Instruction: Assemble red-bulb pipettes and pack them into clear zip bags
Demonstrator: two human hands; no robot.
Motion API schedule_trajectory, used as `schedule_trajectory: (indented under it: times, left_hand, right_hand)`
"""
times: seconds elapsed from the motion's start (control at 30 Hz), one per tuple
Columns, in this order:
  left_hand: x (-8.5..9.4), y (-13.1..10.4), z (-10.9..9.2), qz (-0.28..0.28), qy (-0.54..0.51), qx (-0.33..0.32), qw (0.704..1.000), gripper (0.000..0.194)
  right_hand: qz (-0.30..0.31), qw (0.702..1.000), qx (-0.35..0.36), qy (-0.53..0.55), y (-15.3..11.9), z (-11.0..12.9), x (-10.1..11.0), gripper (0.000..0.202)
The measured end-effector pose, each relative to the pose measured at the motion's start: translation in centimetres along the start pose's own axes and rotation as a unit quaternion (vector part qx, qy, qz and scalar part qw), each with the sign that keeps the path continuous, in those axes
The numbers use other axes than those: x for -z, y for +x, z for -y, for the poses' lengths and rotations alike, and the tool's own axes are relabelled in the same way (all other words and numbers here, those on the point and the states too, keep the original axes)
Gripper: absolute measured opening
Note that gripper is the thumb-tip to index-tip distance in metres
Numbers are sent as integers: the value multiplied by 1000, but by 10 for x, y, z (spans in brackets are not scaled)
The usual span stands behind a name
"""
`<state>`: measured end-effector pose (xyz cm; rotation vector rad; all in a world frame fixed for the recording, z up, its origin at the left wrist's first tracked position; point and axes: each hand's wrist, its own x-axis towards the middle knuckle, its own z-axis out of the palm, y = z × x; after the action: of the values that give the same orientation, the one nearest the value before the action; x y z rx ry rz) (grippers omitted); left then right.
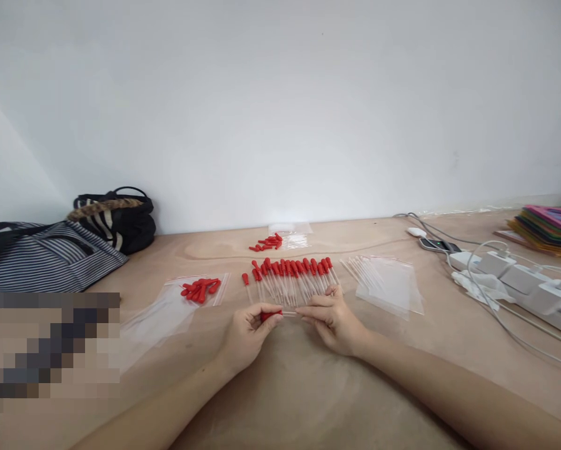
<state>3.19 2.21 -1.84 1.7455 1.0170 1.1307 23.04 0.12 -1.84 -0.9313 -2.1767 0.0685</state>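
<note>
My left hand (248,331) pinches a red rubber dropper bulb (271,315) between thumb and fingers. A thin clear glass tube (289,314) runs from the bulb to my right hand (331,319), whose fingertips are closed on its other end. Whether the tube sits inside the bulb is hidden by my left fingers. Just beyond both hands lies a row of droppers with red bulbs (292,269) and clear tubes pointing toward me. Loose red bulbs (201,289) lie on a clear plastic bag (167,312) to the left. On the right, bare tubes (361,273) rest by more clear bags (393,287).
Farther back are more red bulbs (267,242) and tubes (296,240). A striped bag (50,253) and a black bag (137,222) stand at left. A power strip with white chargers (524,281), cables, a small device (437,244) and stacked coloured sheets (547,230) occupy the right.
</note>
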Motion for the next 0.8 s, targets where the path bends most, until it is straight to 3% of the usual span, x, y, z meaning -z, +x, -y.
schedule_trajectory:
  times: [0.23, 0.5, 0.7, 0.8]
  left_hand:
    - [-2, -3, 1, 35, -1, -1, 999, 13]
    - [-1, -3, 6, 52, 16, -3, 998, 14]
    - [1, 1, 0, 58, 0, 37, 998, 34]
    - [1, 1, 1, 74, 6, 26, 997, 26]
  right_hand:
    - [-4, 999, 19, -43, -1, 3, 2, 28]
    - [-20, 1000, 11, -10, 1, 8, -3, 26]
    - [6, 999, -18, -28, 2, -1, -1, 21]
    - [23, 998, -27, -43, 3, -3, 3, 19]
